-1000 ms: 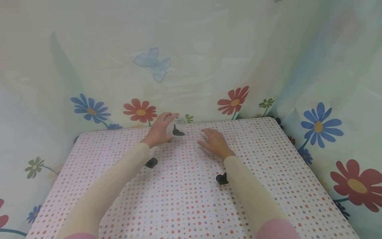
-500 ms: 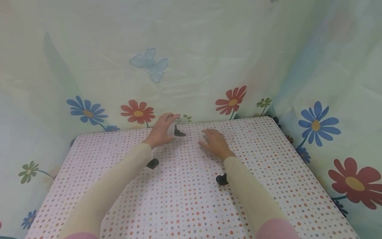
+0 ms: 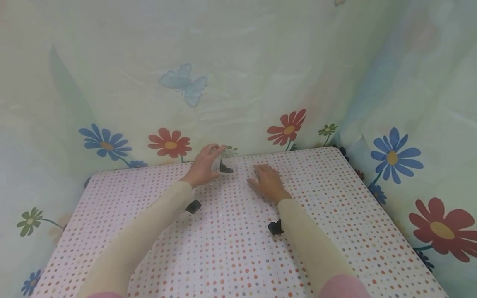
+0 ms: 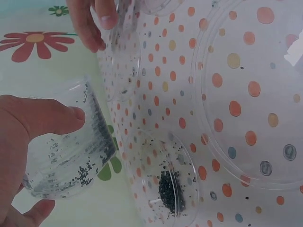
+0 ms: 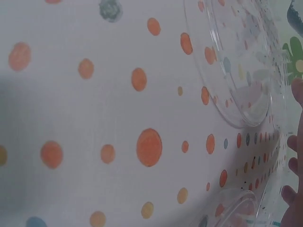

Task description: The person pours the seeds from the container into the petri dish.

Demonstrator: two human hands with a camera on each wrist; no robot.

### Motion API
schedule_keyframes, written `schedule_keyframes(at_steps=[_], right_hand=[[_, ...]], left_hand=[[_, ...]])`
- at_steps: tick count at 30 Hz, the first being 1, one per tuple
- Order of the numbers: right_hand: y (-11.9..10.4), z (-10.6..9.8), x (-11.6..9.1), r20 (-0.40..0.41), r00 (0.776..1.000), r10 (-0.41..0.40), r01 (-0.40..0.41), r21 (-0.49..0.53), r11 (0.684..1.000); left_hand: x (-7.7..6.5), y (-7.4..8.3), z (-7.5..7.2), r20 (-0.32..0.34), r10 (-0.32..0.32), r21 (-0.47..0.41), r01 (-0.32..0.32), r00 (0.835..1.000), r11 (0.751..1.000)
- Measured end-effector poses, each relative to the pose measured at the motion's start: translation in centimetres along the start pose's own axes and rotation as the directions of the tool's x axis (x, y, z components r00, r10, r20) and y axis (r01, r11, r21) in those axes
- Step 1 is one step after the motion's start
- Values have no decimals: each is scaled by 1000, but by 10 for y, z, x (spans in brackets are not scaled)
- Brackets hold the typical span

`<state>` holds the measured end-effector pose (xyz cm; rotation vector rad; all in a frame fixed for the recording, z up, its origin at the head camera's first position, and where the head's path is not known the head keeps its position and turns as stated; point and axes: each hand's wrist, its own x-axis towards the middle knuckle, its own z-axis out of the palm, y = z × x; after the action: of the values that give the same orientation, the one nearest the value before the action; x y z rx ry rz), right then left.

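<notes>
My left hand (image 3: pixel 204 167) grips a clear cup (image 4: pixel 57 146), thumb on one side and fingers on the other. Small black grains (image 4: pixel 102 127) lie along the cup's wall, and they show as a dark patch in the head view. My right hand (image 3: pixel 268 182) is close over the far part of the table, with its fingers loosely bent. In the left wrist view its fingertips (image 4: pixel 108 21) are right at a clear dish (image 4: pixel 125 66) dotted with grains. Another clear dish (image 4: pixel 189 179) holds a small heap of black grains (image 4: pixel 170 191).
A wide clear round dish (image 4: pixel 201 109) lies on the dotted tablecloth (image 3: pixel 231 248), nearer than the small dishes. Stray grains dot the cloth. Behind the table's far edge hangs a flowered sheet (image 3: pixel 238 82); another stands along the right side.
My left hand and the cup have shifted slightly right, and the grains in the cup show a little further right. My right hand stays nearly in place. The head view has turned slightly.
</notes>
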<state>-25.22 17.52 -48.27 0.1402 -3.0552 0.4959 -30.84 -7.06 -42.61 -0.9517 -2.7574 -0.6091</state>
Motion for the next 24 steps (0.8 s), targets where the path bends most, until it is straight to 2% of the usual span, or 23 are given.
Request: schedule_keyframes(at_steps=[24], right_hand=[[-3, 4, 7, 21, 999, 27, -26, -5, 1000]], left_hand=[[9, 4, 5, -17, 34, 19, -34, 999, 999]])
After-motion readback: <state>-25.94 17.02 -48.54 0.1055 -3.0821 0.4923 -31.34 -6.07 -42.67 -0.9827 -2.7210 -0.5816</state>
